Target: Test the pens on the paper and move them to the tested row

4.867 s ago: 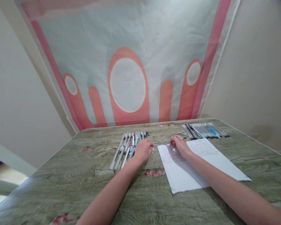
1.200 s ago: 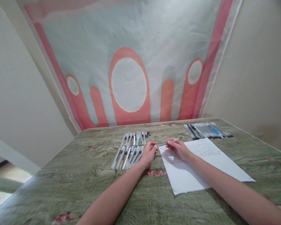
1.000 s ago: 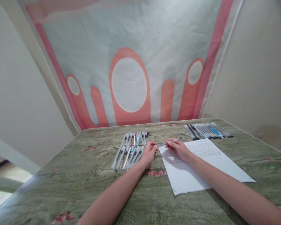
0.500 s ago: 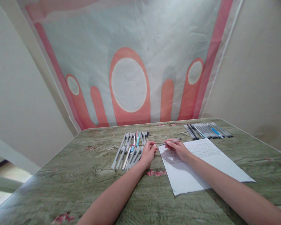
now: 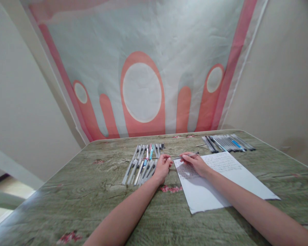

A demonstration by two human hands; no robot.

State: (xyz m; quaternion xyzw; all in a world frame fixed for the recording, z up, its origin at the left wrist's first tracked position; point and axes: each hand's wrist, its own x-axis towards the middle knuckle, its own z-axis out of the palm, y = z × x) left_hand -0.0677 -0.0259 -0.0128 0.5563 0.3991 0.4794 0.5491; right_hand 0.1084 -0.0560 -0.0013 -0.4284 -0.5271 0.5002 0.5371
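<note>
A thin grey pen lies nearly level between my two hands, its dark end poking out to the right. My right hand is closed round it, above the upper left part of a white sheet of paper with rows of handwriting. At the pen's left end, the fingertips of my left hand are pinched together on it. Whether a cap sits between those fingers is too small to tell. Beside and partly behind my left hand, several pens lie in two rows, some hidden by the hand.
Another row of pens, mostly grey with a blue one, lies at the back right beyond the paper. The green wood-patterned table ends at a wall hung with a pink and grey printed sheet.
Almost nothing differs. Both hands keep their places and their hold on the pen; the view has shifted very slightly.
</note>
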